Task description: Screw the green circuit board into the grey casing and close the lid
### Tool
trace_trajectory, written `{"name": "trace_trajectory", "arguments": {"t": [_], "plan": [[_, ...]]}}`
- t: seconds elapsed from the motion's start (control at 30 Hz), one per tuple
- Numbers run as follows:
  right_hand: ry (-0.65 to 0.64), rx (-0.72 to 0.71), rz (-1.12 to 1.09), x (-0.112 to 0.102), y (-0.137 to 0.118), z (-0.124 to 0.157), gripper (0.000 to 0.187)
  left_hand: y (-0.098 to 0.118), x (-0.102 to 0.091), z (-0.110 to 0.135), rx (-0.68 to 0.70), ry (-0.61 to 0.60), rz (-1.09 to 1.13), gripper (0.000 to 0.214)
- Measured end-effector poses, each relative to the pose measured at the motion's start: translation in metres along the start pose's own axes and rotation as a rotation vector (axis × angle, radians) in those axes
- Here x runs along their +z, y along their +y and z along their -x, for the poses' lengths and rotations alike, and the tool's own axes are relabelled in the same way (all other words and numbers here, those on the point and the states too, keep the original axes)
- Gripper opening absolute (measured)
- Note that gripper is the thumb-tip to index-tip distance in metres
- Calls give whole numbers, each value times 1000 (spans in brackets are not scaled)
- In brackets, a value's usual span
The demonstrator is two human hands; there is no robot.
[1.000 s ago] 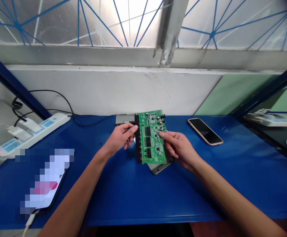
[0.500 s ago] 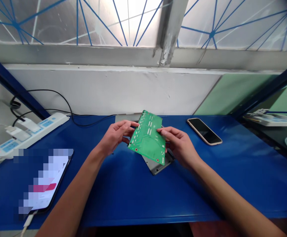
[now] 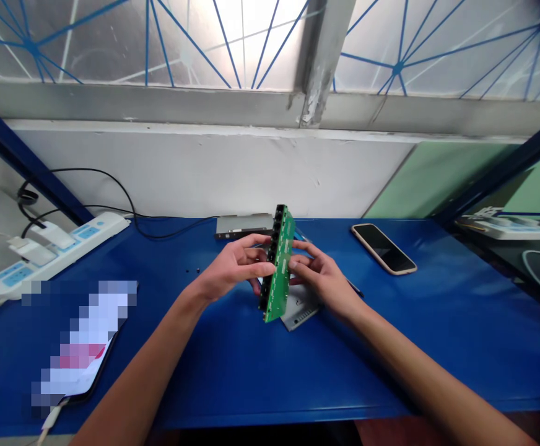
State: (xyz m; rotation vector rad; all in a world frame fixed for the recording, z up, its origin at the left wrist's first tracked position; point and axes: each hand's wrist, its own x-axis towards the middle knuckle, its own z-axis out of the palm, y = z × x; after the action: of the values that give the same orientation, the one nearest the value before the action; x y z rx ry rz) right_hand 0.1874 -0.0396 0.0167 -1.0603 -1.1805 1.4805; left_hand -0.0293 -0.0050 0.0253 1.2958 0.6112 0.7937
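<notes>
A green circuit board (image 3: 280, 263) stands nearly edge-on above the table, with a row of black port connectors along its left side. My left hand (image 3: 237, 265) grips it from the left, and my right hand (image 3: 319, 274) holds its other face. Below the hands lies a grey metal casing half (image 3: 300, 308), partly hidden by the board and my right hand. Another grey metal casing part (image 3: 244, 224) sits farther back, behind my left hand.
The blue table (image 3: 460, 322) carries a smartphone (image 3: 384, 248) on the right and a pixelated phone (image 3: 82, 341) on a charging cable at the left. A white power strip (image 3: 56, 251) with plugs and black cables lies at the back left. Several tiny dark screws (image 3: 192, 270) lie near my left hand.
The board has turned from lying flat with its bare back face up to nearly edge-on, ports to the left. Both hands have shifted their hold. The rear casing part now shows fully.
</notes>
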Motion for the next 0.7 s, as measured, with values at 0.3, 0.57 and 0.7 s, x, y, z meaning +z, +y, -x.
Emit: {"name": "trace_trajectory", "arguments": {"t": [0.3,0.57,0.7], "plan": [[-63,35,-86,10,2,7,45,2,17,3,18,-73,2,56],[-68,35,-80,10,1,7,40,4,16,3,26,-51,-21,61],[-59,74,-93,7,2,5,41,2,11,2,58,7,-42,65]]}}
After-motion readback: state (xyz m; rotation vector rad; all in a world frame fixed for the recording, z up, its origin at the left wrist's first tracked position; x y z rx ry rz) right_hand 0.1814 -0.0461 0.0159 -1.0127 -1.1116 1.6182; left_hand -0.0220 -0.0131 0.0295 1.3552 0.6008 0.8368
